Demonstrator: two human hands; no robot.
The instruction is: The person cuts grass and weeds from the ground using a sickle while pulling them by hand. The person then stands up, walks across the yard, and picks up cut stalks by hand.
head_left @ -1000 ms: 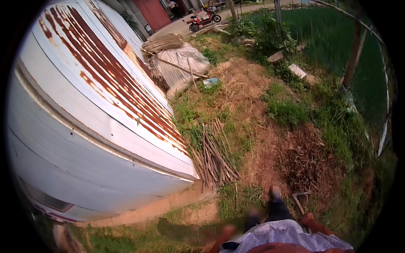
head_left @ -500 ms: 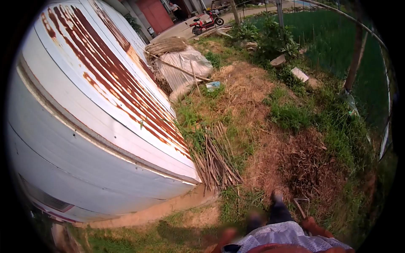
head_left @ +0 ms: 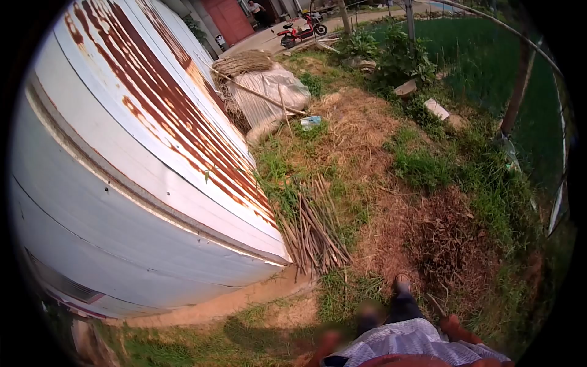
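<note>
At the bottom right, my right hand (head_left: 451,324) is closed round the handle of a tool (head_left: 436,305), beside the patterned cloth at my waist. The tool's far end is hard to make out against the brown plants. My left hand (head_left: 330,337) hangs low at the bottom edge, smeared, and its fingers cannot be made out. One shoe (head_left: 402,282) stands on the dry soil between the hands, further forward. A heap of dry brown plants (head_left: 455,238) lies ahead of my right hand.
A rusty white metal shed (head_left: 153,140) fills the left. Sticks (head_left: 315,235) lie at its corner, with a covered bundle (head_left: 269,95) beyond. A white block (head_left: 436,109) and a post (head_left: 516,92) stand at the right. Far back are a red scooter (head_left: 302,30) and a person (head_left: 257,11).
The view has shifted slightly, so the scene sits a little lower and further right. The tool's head, visible before in front of my right hand, is now hard to see.
</note>
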